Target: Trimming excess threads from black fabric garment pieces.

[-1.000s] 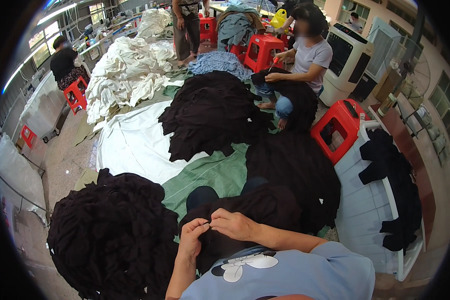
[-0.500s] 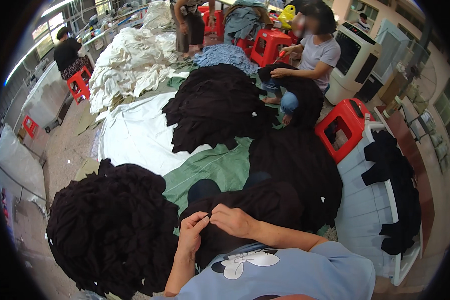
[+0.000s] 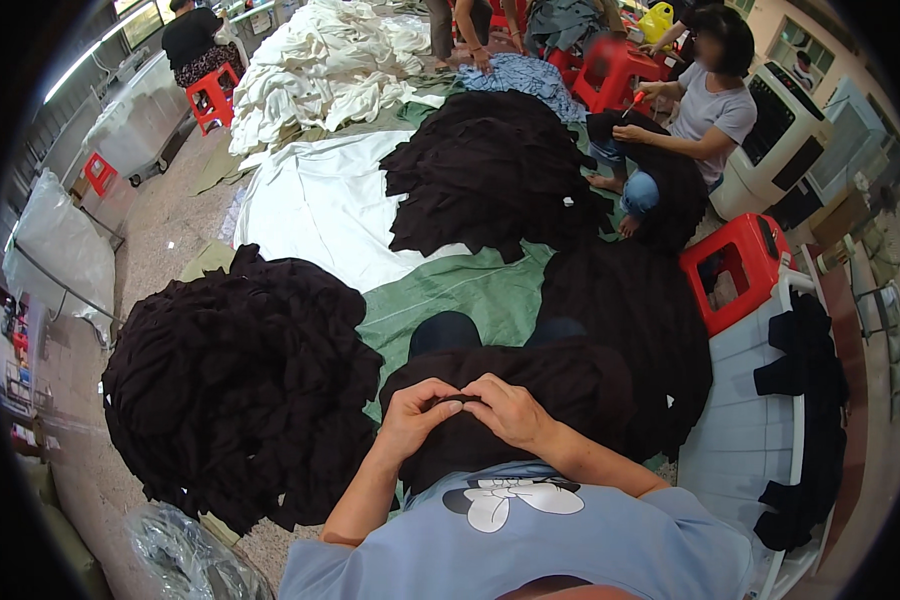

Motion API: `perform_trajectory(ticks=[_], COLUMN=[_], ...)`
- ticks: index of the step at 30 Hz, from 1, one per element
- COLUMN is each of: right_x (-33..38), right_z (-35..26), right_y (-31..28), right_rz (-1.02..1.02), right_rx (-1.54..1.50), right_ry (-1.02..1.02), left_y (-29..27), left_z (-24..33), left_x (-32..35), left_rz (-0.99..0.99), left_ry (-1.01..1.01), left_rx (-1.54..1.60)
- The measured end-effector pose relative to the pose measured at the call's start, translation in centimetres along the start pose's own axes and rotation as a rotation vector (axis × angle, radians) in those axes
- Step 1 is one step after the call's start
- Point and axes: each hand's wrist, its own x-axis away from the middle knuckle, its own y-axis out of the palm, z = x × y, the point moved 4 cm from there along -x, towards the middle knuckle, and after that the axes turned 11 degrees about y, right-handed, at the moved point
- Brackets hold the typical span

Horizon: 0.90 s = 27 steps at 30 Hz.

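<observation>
Across my lap lies a dark brown-black knit cloth [image 3: 575,390], which spreads toward the right. My left hand [image 3: 417,420] pinches an edge of it, thumb pointing to the right. My right hand [image 3: 515,414] grips the same edge just beside it, with the two hands' fingertips almost touching. A little of the dark fabric shows between the thumbs and fingers; whether anything small is held with it I cannot make out. To my left sits a large heap of dark garments [image 3: 235,395].
Ahead, another dark heap [image 3: 495,180] lies on white sheeting [image 3: 305,205] and green sheeting [image 3: 450,300]. At right are a red stool [image 3: 735,270] and a pale tub [image 3: 730,440] with dark cloth over its rim. A co-worker [image 3: 710,110] sits far right holding a red-handled tool.
My hands have moved closer together along the cloth edge, fingers now curled over it with thumbs beneath. The view has shifted, so the surroundings sit higher and further right or left.
</observation>
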Motion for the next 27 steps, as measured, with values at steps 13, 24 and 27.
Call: perform_trajectory(ticks=[13,24,27], right_x=[-0.3,0.1,0.2], right_z=[0.6,1.2,1.1], right_y=[-0.8,-0.7,-0.7], right_rz=[-0.111,-0.106,-0.113], right_rx=[-0.101,-0.164,-0.141], right_ry=[-0.064,0.173,0.133], left_y=[0.7,0.7,0.6], left_z=[-3.1,0.3,0.7], left_x=[0.9,-0.2,-0.2], left_rz=[0.161,-0.034,-0.089], left_ry=[-0.150,0.176,0.168], left_rx=[0.279,-0.277,-0.206])
